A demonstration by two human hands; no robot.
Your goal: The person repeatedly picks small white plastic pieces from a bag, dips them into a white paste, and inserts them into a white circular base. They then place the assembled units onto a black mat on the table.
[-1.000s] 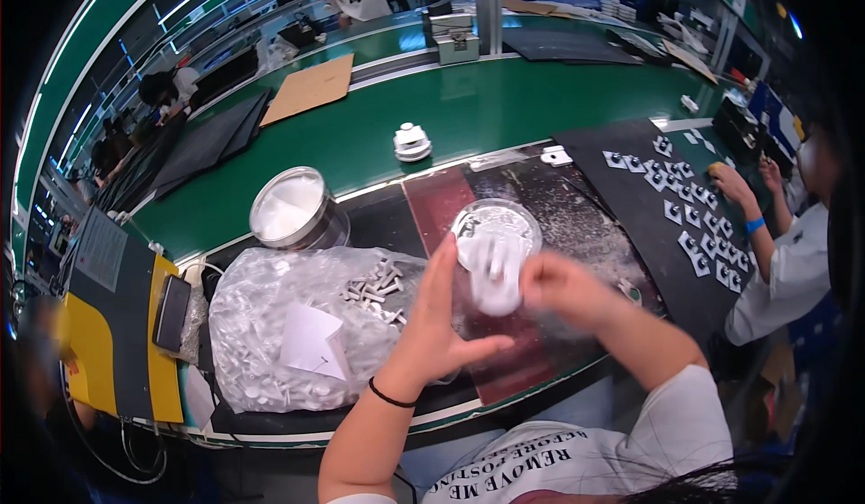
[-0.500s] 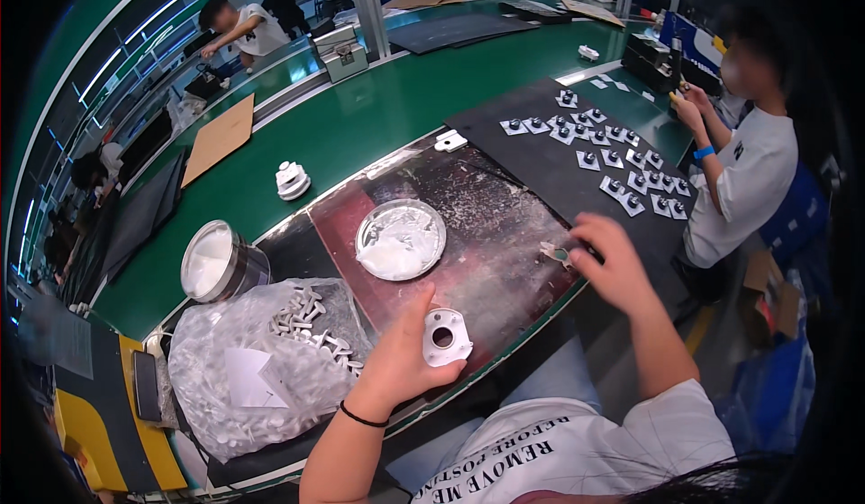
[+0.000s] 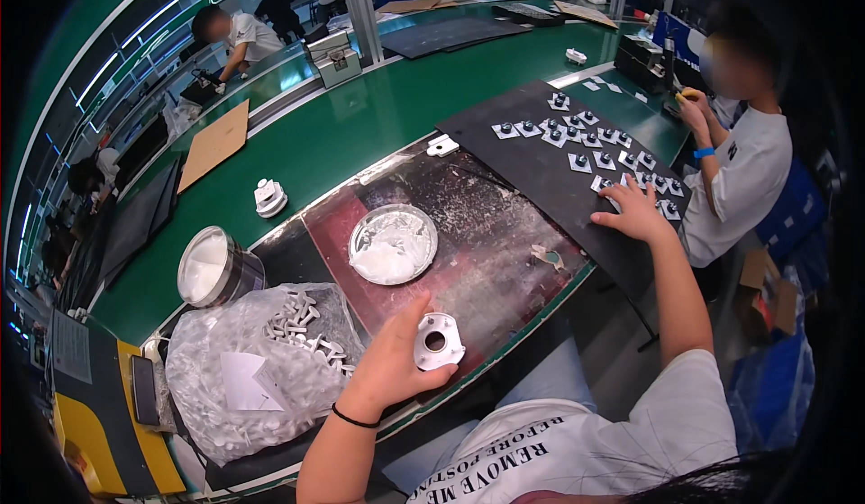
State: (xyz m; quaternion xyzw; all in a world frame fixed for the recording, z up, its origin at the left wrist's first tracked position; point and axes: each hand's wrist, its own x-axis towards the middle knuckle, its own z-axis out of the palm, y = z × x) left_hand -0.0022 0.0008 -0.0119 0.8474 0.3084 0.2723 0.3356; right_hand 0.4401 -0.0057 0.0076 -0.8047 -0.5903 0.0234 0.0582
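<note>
My left hand [image 3: 396,355] grips a white plastic housing [image 3: 439,342] with a round hole in its middle, above the near edge of the worn red-and-black board [image 3: 487,274]. My right hand [image 3: 638,211] reaches over the black mat [image 3: 505,157] on the right, its fingers spread, by the nearest of several square metal plates [image 3: 579,163] with black round parts on them. Whether a fingertip touches a plate is hard to make out. A shallow round dish [image 3: 394,245] of white paste-like material lies on the board, beyond my left hand.
Left of the board are a clear bag [image 3: 216,405] of white screw-shaped parts and a tub [image 3: 212,265] with white contents. A white assembled part [image 3: 269,198] stands on the green table [image 3: 360,126]. A co-worker [image 3: 743,162] sits at the right.
My right hand has moved from the board's right edge, away and right, to the plates on the mat. My left hand keeps hold of the white housing. The view has shifted slightly.
</note>
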